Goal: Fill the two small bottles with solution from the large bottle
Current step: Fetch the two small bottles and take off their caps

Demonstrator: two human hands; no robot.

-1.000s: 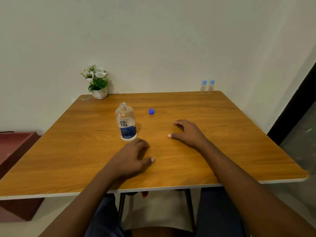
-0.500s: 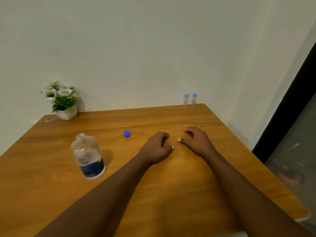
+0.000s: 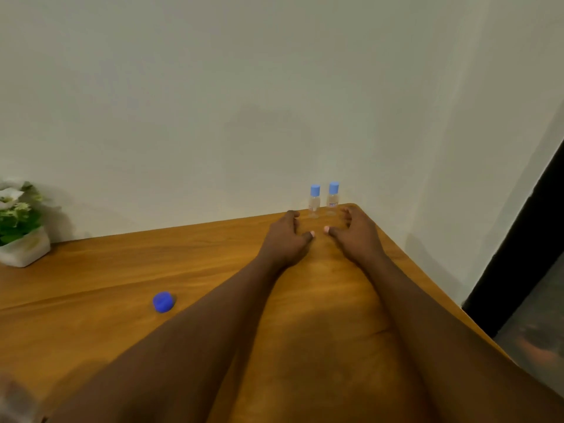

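Now both my hands, left hand and right hand, lie spread and empty just before the two small bottles, which stand capped by the wall at the table corner. Probably light, tippy, slick plastic; I'd pinch each by its body below the cap.

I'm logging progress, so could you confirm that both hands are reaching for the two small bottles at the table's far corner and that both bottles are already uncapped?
Not quite. The head view shows the left hand and right hand open, close to the two small bottles at the table corner, but both bottles have their light blue caps on.
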